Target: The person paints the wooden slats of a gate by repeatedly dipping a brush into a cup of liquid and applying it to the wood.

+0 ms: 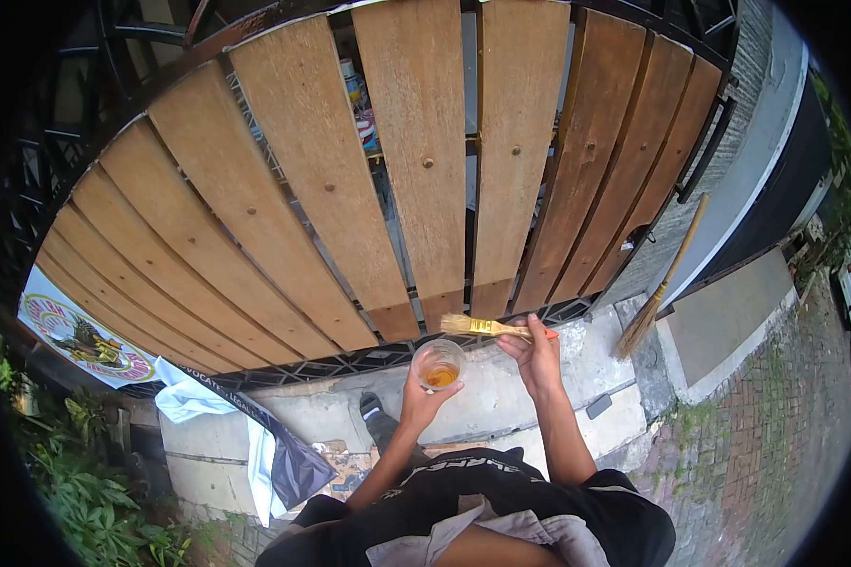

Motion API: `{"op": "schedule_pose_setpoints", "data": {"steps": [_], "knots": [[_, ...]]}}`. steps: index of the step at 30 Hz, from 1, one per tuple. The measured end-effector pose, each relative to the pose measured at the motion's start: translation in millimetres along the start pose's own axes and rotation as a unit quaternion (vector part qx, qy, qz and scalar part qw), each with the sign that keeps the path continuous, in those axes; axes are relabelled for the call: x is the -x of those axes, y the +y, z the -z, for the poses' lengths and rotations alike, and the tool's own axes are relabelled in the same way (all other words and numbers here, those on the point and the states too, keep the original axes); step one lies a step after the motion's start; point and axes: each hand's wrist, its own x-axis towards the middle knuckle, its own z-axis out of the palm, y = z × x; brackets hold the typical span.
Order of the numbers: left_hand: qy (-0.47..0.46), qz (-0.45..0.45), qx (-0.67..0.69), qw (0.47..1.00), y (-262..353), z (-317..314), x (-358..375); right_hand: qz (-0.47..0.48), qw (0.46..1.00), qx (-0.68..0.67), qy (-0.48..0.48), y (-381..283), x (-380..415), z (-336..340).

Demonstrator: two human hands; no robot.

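Wrapped round a clear plastic cup (438, 366) with amber liquid at its bottom is my left hand (428, 398). My right hand (535, 357) grips a paintbrush (488, 327) by its handle, whose orange end shows past the fingers. The pale bristles point left, above the cup and apart from it. Just beyond both hands stands a gate of wooden slats (425, 161). Its right-hand slats are darker brown, and several middle slats are darker only along their lower ends.
A straw broom (645, 326) leans at the right of the gate. A dark flat object (599, 406) lies on the concrete ledge (577, 425). Banner cloth (288, 458) and a printed sign (85, 335) are at the left, above green plants (85, 501). Brick paving (728, 463) lies right.
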Motion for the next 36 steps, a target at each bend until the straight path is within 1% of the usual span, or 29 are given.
{"op": "schedule_pose_setpoints", "data": {"steps": [1,3,4,5,7,8,9,11,13,14,15,16,17,18,19,20,21,24,26,30,32,33,35,36], "knots": [[-0.002,-0.006,-0.004,1.0,7,-2,-7,0.003,0.999,-0.039,-0.008,-8,-5,-8],[-0.003,-0.019,0.061,0.998,23,-6,-17,0.009,0.996,-0.076,-0.041,-29,-19,-22],[-0.004,-0.048,0.029,0.998,32,-6,-22,0.038,0.993,-0.094,-0.055,-39,-30,-30],[-0.006,-0.048,0.026,0.998,38,-5,-27,0.066,0.989,-0.112,-0.067,-51,-41,-39],[-0.003,-0.079,0.04,0.996,48,-3,-32,0.15,0.975,-0.127,-0.105,-85,-62,-63],[0.0,-0.056,0.051,0.997,59,-1,-30,0.22,0.962,-0.116,-0.113,-103,-73,-78],[-0.006,-0.058,0.048,0.997,58,3,-30,0.289,0.944,-0.105,-0.119,-120,-84,-93],[0.031,-0.062,0.053,0.996,48,15,-22,0.407,0.905,-0.068,-0.109,-151,-102,-125],[0.04,-0.063,0.039,0.996,37,28,-9,0.528,0.845,-0.015,-0.087,-175,-118,-154],[0.066,-0.042,0.046,0.996,29,35,-2,0.53,0.843,-0.018,-0.084,-184,-125,-164],[0.092,-0.021,0.054,0.994,23,42,6,0.579,0.811,0.036,-0.079,-193,-131,-172],[0.09,-0.023,0.052,0.994,20,48,14,0.624,0.773,0.09,-0.074,-199,-138,-180],[0.107,0.002,0.054,0.993,17,54,22,0.625,0.772,0.089,-0.073,-202,-144,-187],[0.125,0.027,0.056,0.99,16,58,28,0.642,0.758,0.094,-0.07,-205,-150,-193],[0.124,0.025,0.056,0.99,15,61,32,0.658,0.744,0.099,-0.067,-208,-155,-199],[0.142,0.034,0.05,0.988,15,63,36,0.675,0.727,0.112,-0.049,-210,-159,-204],[0.161,0.044,0.044,0.985,14,66,40,0.676,0.727,0.111,-0.048,-211,-163,-206],[0.177,0.035,0.038,0.983,15,72,41,0.678,0.724,0.122,-0.038,-213,-169,-209],[0.188,0.034,0.042,0.981,20,72,39,0.693,0.708,0.135,-0.021,-213,-171,-209],[0.195,0.017,0.024,0.98,25,79,28,0.713,0.687,0.137,-0.027,-215,-170,-214],[0.192,0.008,0.012,0.981,23,81,24,0.751,0.636,0.175,-0.011,-218,-168,-218],[0.19,0.003,0.013,0.982,23,82,21,0.752,0.636,0.174,-0.009,-218,-169,-219],[0.188,-0.003,0.014,0.982,25,83,18,0.791,0.581,0.193,-0.014,-220,-171,-220],[0.188,0.002,0.028,0.982,29,82,19,0.792,0.58,0.192,-0.015,-222,-171,-220]]}}
